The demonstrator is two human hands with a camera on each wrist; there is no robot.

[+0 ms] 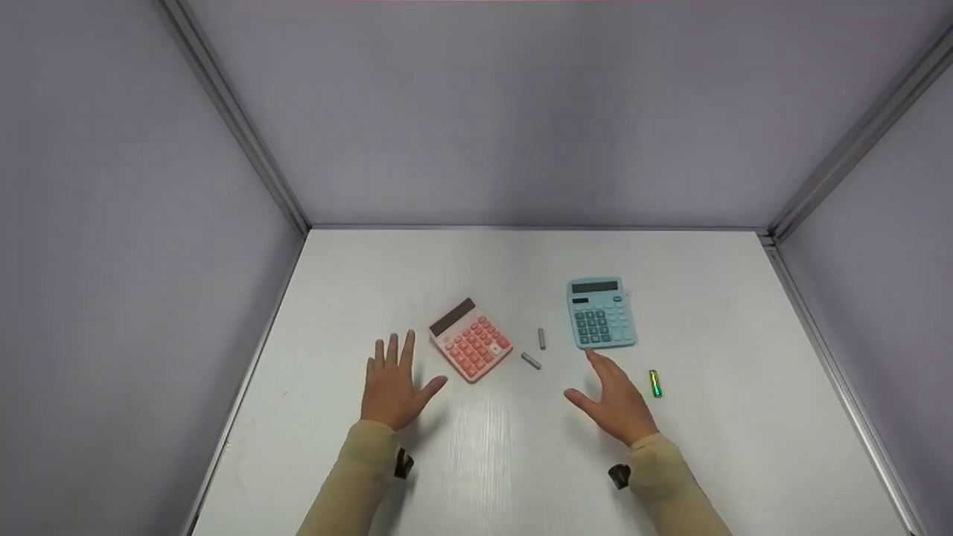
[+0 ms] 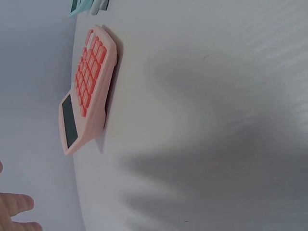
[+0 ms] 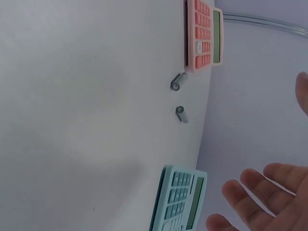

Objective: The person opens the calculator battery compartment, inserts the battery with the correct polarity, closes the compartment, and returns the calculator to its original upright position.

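Observation:
My left hand [image 1: 391, 387] hovers over the white table with its fingers spread, just left of a pink calculator [image 1: 472, 341] that lies at a slant. Nothing is in that hand. On the other side, my right hand [image 1: 616, 402] holds nothing, its thumb apart from its fingers. Its fingertips come near the lower edge of a light blue calculator [image 1: 601, 313] in the head view. Two grey batteries [image 1: 542, 339] lie between the calculators. To the right of my right hand lies a green and gold battery [image 1: 655, 383].
Pale grey panels [image 1: 521, 112] close off the table [image 1: 313, 476] at the back and both sides, with metal rails [image 1: 536, 227] along the joins. A dark wrist device [image 1: 403, 463] sits at my left cuff, and another [image 1: 619, 475] at the right.

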